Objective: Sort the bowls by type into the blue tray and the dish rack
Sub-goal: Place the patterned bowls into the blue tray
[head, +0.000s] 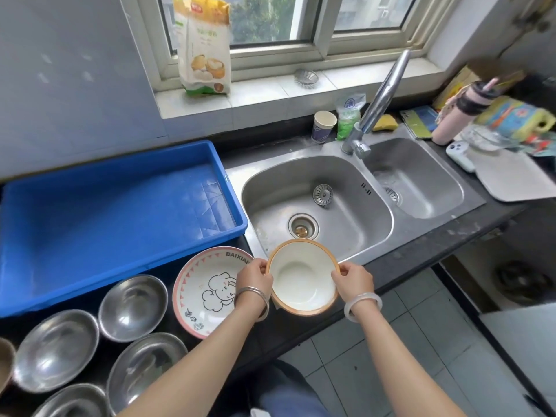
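Note:
I hold a white bowl with an orange rim over the counter's front edge, just in front of the sink. My left hand grips its left rim and my right hand grips its right rim. A pink-rimmed ceramic bowl with a cartoon drawing lies on the counter beside my left hand. Several steel bowls sit at the lower left. The blue tray stands behind them with nothing in it. I see no dish rack.
A double steel sink with a tall faucet lies behind the held bowl. A white mat, a bottle and clutter crowd the right counter. A paper cup and a flour bag stand near the window.

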A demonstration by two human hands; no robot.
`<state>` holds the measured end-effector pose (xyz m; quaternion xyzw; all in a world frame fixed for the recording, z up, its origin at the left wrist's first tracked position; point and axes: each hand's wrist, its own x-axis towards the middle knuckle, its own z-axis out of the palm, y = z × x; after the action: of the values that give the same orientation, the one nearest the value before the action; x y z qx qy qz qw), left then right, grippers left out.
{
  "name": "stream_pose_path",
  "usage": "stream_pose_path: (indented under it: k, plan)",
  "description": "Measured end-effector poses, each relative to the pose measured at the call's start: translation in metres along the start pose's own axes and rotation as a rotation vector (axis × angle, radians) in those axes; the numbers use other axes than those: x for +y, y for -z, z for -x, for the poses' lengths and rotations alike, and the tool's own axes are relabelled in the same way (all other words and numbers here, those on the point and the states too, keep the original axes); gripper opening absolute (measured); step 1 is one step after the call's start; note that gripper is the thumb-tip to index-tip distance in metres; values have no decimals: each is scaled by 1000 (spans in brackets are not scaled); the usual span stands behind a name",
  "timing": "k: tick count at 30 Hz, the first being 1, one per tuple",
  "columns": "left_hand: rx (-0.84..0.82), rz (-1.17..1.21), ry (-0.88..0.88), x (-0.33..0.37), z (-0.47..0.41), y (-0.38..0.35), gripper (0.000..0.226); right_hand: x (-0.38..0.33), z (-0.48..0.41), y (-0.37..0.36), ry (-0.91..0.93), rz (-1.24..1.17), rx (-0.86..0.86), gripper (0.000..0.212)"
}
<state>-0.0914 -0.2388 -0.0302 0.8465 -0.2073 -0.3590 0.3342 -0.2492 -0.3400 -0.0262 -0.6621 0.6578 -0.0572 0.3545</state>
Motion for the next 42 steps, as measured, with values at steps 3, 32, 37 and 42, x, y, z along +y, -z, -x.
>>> stream_pose_path:
  k: [3,32,37,42]
  plan:
    - [-5,-21,-6,0,-1,-2,21,4,-2,-2,-2,-19,0,12]
    - [321,31,67,-64,12,82,43,-104,15,-61,605,380,-349,36]
    - [261,60,166,-81,16,89,52,-128,5,-98,571,682,-453,32]
    - [203,36,281,-93,11,89,43,-140,-7,-110,582,768,-507,27]
